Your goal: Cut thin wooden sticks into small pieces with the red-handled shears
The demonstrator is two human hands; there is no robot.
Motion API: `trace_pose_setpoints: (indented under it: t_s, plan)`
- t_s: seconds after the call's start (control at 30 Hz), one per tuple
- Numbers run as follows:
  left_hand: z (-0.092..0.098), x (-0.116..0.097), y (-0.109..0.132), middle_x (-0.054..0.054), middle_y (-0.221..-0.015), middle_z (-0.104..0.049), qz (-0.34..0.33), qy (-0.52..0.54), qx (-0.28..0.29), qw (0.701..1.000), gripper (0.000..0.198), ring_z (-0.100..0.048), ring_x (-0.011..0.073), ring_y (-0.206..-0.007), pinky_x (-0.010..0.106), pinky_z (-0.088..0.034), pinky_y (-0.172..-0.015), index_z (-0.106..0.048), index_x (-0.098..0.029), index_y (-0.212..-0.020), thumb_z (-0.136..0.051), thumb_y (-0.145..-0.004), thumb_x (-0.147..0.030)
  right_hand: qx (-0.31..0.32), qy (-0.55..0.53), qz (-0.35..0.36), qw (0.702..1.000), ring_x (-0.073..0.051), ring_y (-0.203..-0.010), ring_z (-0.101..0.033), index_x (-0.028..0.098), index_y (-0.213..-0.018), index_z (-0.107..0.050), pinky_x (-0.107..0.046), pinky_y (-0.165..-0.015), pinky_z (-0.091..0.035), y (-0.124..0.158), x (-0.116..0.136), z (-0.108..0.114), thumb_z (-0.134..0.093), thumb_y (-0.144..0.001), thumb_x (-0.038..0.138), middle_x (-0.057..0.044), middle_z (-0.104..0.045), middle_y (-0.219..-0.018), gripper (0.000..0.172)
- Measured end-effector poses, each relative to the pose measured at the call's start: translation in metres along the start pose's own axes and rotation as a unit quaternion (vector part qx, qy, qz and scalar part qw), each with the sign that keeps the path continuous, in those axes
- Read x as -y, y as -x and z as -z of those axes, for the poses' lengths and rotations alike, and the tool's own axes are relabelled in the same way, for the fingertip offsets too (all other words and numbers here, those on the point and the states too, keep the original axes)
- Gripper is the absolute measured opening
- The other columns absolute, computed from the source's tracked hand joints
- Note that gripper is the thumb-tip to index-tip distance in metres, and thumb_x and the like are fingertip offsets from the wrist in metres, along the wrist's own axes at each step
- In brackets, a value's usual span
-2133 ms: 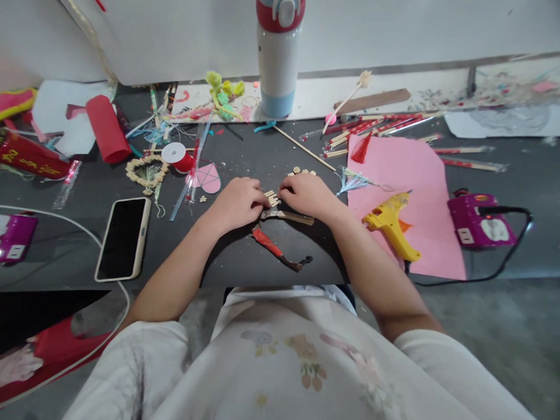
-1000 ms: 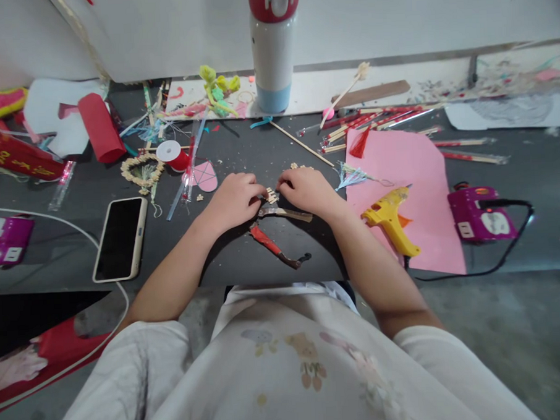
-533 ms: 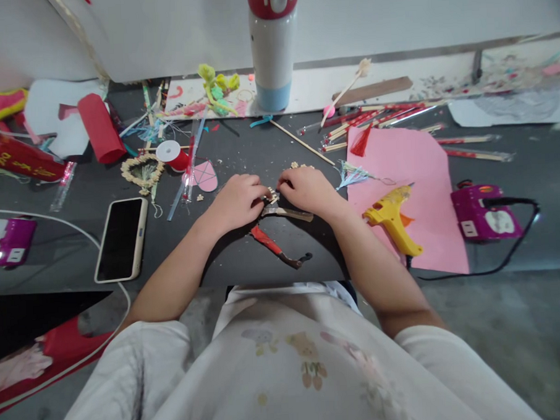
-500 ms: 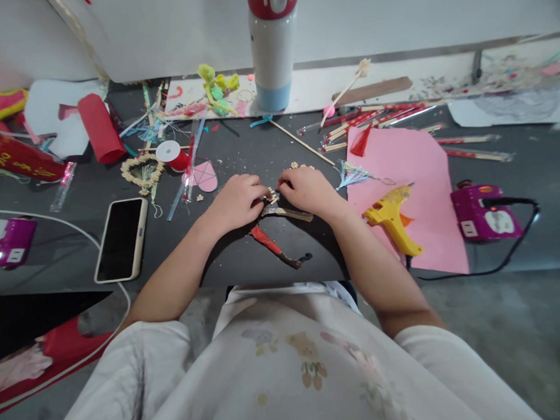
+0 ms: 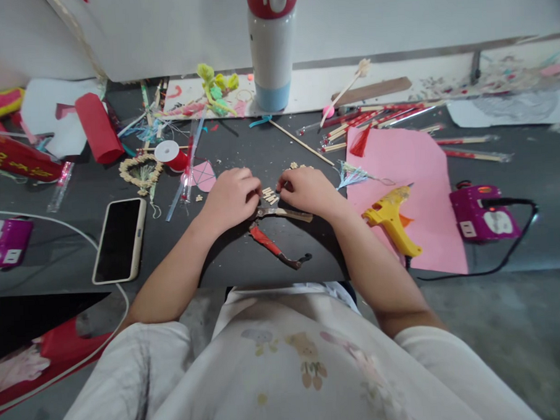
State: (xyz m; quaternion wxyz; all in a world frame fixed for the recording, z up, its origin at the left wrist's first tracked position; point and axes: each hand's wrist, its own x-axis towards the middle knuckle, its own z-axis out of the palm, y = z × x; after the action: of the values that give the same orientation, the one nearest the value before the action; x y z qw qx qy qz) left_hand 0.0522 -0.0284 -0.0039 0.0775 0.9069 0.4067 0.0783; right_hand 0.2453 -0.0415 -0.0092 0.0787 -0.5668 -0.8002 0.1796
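Several short, pale wooden stick pieces (image 5: 270, 196) lie side by side on the dark table between my hands. My left hand (image 5: 233, 198) is just left of them, its fingers curled together; anything in them is hidden. On the other side, my right hand (image 5: 309, 191) rests with bent fingers beside the pieces, and its fingertips are too small to read. Below both hands lies a pair of pliers (image 5: 265, 238), one handle red, the other bare and worn, with the head partly under my left hand. Small pale flower-like bits (image 5: 299, 166) sit behind my right hand.
A yellow glue gun (image 5: 392, 220) lies on a pink sheet (image 5: 426, 166) at the right, near a purple power box (image 5: 484, 212). A phone (image 5: 120, 240), a spool of red thread (image 5: 178, 157) and a beaded heart (image 5: 142, 174) are leftward. A bottle (image 5: 273, 55) stands behind; sticks (image 5: 373, 122) lie beyond.
My left hand has drawn back a little to the left and away from the wooden pieces, which now show more fully in a row. My right hand has barely moved.
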Motion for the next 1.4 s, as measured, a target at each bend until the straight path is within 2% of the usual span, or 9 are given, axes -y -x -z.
trace_pose_setpoints:
  t_s: [0.13, 0.33, 0.63, 0.73, 0.87, 1.07, 1.4]
  plan:
    - [0.002, 0.004, 0.0, 0.005, -0.078, -0.055, 0.073, -0.013, -0.051, 0.996, 0.016, -0.05, 0.0192, -0.079, 0.033, -0.038, -0.072, -0.061, -0.018, -0.077, -0.045, -0.077, -0.017, 0.008, -0.007, 0.017, 1.0, -0.019, -0.083, -0.058, 0.018, -0.091, -0.067, -0.027, -0.069, -0.035, 0.001, 0.0, 0.001, -0.05, -0.075, 0.023, -0.007, -0.069, -0.088, 0.024]
    - [0.001, 0.003, 0.003, 0.003, -0.075, -0.054, 0.156, -0.002, -0.147, 0.977, 0.015, -0.051, 0.0154, -0.073, 0.029, -0.038, -0.066, -0.06, -0.019, -0.076, -0.046, -0.077, -0.017, 0.016, -0.001, 0.023, 1.0, -0.018, -0.078, -0.057, 0.017, -0.088, -0.067, -0.027, -0.065, -0.033, 0.001, 0.002, -0.001, -0.052, -0.077, 0.028, -0.007, -0.068, -0.086, 0.022]
    - [0.008, 0.007, 0.006, 0.001, -0.075, -0.054, 0.185, 0.017, -0.203, 0.962, 0.016, -0.05, 0.013, -0.069, 0.028, -0.039, -0.066, -0.061, -0.021, -0.076, -0.046, -0.078, -0.017, 0.006, 0.008, 0.013, 1.0, -0.017, -0.074, -0.057, 0.018, -0.083, -0.066, -0.027, -0.061, -0.03, -0.001, 0.002, -0.004, -0.048, -0.082, 0.032, -0.006, -0.068, -0.082, 0.024]
    - [0.007, 0.007, 0.005, 0.002, -0.076, -0.056, 0.17, 0.008, -0.18, 0.969, 0.017, -0.051, 0.0141, -0.071, 0.028, -0.039, -0.066, -0.062, -0.02, -0.076, -0.046, -0.078, -0.018, -0.007, 0.026, 0.006, 1.0, -0.017, -0.072, -0.058, 0.017, -0.081, -0.065, -0.027, -0.06, -0.029, -0.001, 0.002, -0.003, -0.043, -0.086, 0.036, -0.006, -0.068, -0.079, 0.029]
    - [0.002, 0.004, 0.003, 0.003, -0.076, -0.058, 0.142, -0.007, -0.114, 0.983, 0.018, -0.053, 0.0162, -0.073, 0.029, -0.037, -0.064, -0.062, -0.019, -0.073, -0.045, -0.077, -0.019, -0.016, 0.075, -0.002, 0.997, -0.019, -0.071, -0.06, 0.016, -0.076, -0.064, -0.029, -0.057, -0.027, 0.001, 0.004, -0.003, -0.033, -0.091, 0.036, -0.008, -0.068, -0.077, 0.039]
    - [0.001, 0.002, 0.005, 0.003, -0.077, -0.065, 0.142, 0.004, -0.058, 0.988, 0.018, -0.057, 0.0171, -0.073, 0.029, -0.034, -0.059, -0.062, -0.021, -0.078, -0.044, -0.079, -0.02, -0.003, 0.119, -0.022, 0.993, -0.022, -0.078, -0.062, 0.016, -0.083, -0.064, -0.029, -0.06, -0.03, 0.001, 0.005, -0.001, -0.032, -0.092, 0.034, -0.01, -0.069, -0.083, 0.038]
    - [-0.004, -0.021, 0.009, 0.006, -0.081, -0.065, 0.083, -0.012, 0.021, 0.996, 0.023, -0.06, 0.0194, -0.074, 0.03, -0.036, -0.058, -0.062, -0.019, -0.086, -0.039, -0.086, -0.024, 0.005, 0.147, -0.032, 0.989, -0.022, -0.078, -0.063, 0.017, -0.084, -0.064, -0.029, -0.059, -0.031, 0.003, 0.009, -0.003, -0.032, -0.092, 0.034, -0.01, -0.069, -0.084, 0.037]
